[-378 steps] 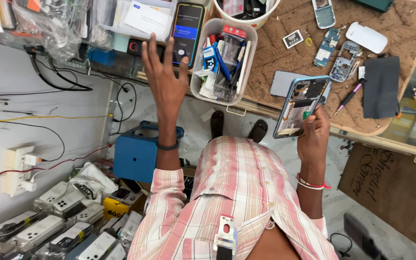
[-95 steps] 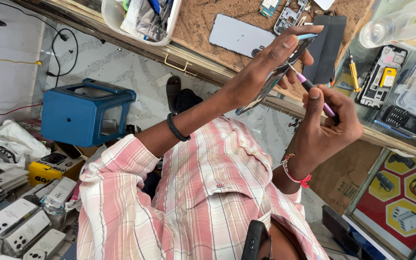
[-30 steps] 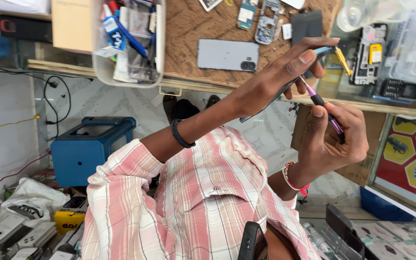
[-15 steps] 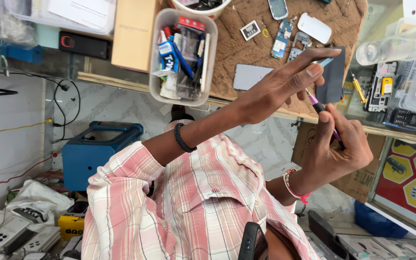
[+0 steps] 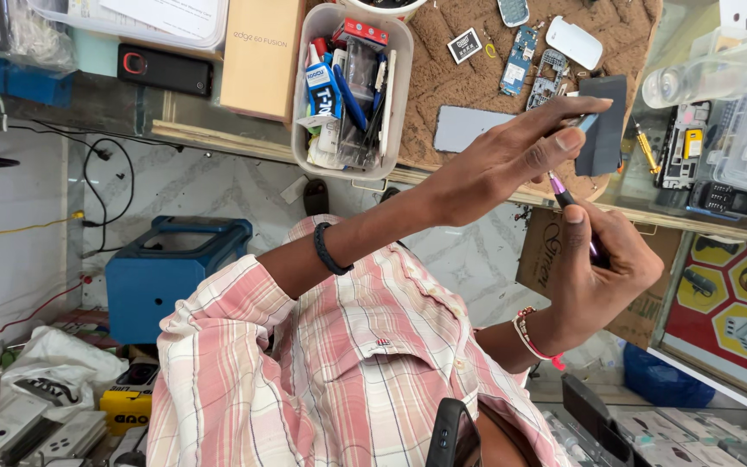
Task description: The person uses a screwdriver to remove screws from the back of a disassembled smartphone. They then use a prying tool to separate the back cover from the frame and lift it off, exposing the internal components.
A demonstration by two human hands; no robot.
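Overhead, both hands work over a cork-topped bench (image 5: 469, 95): left hand (image 5: 512, 160) pinches a phone (image 5: 583, 121), right hand (image 5: 603, 268) grips a purple tool (image 5: 561, 190).

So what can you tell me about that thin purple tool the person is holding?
The purple tool is a slim, pen-like stick, pinkish-purple with a narrow light tip, probably plastic or metal. The right hand grips it like a pencil, so its lower part is hidden in the fingers. It tilts up and left, and its tip meets the edge of the thin phone part pinched in the left hand.
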